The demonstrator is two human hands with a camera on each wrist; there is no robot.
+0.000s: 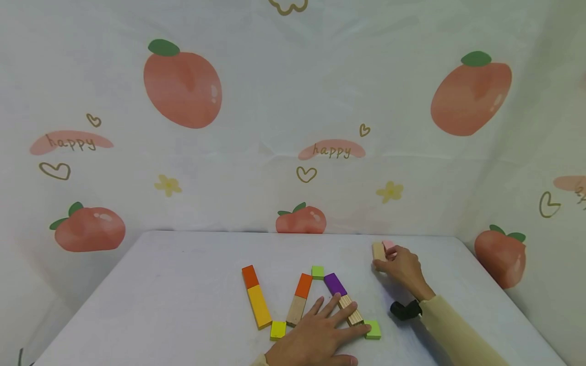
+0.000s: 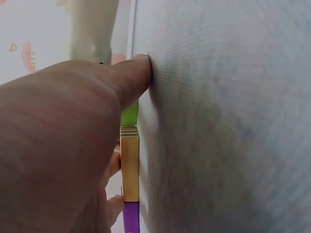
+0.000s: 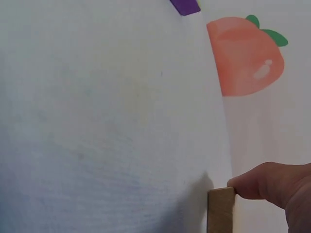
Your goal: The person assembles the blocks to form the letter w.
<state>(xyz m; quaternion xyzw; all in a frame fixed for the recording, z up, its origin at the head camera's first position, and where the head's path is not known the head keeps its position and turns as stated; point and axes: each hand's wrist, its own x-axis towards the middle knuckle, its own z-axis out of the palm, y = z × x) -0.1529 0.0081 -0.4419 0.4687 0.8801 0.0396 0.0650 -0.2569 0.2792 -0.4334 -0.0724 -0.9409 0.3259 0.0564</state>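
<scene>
My left hand [image 1: 316, 335] lies with spread fingers over a zigzag row of coloured blocks. Its fingers rest on a striped wooden block [image 1: 351, 310] and on a green block [image 1: 373, 329]. Joined to the striped block is a purple block [image 1: 335, 284], also seen in the left wrist view. At the back right, my right hand [image 1: 403, 267] holds a plain wooden block [image 1: 378, 251] between thumb and fingers. A pink block [image 1: 388, 245] sits right beside it, partly behind the fingers. In the right wrist view the thumb touches the end of the wooden block [image 3: 220, 210].
Left in the row are an orange block [image 1: 250, 276], a long yellow block [image 1: 259, 307] and a small yellow block [image 1: 277, 330]. Another orange block [image 1: 303, 285], a wooden block [image 1: 296, 310] and a green block [image 1: 318, 272] follow. A patterned curtain hangs behind the white table [image 1: 160, 305].
</scene>
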